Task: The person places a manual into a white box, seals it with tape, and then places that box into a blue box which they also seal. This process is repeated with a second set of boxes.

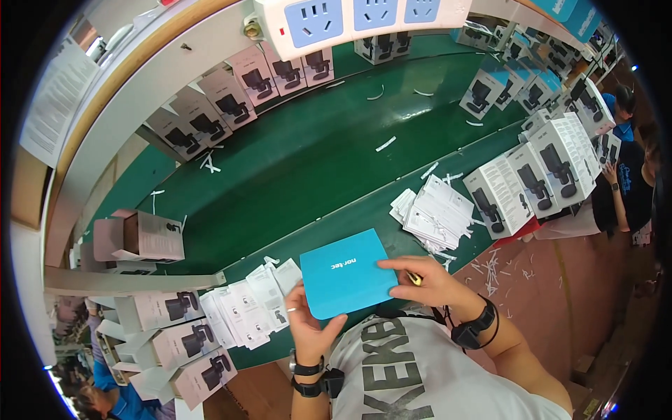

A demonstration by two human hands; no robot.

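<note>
I hold a flat square blue box in front of my chest, over the near edge of the green conveyor belt. My left hand grips its near left corner from below, thumb on the blue face. My right hand rests its fingers on the box's right edge and also pinches a small yellowish object, too small to identify. Both wrists carry dark bands.
White leaflet stacks lie left and right of the box. Grey-and-white product cartons stand at the right, lower left and along the far belt edge. A power strip hangs overhead. Another person works at the right.
</note>
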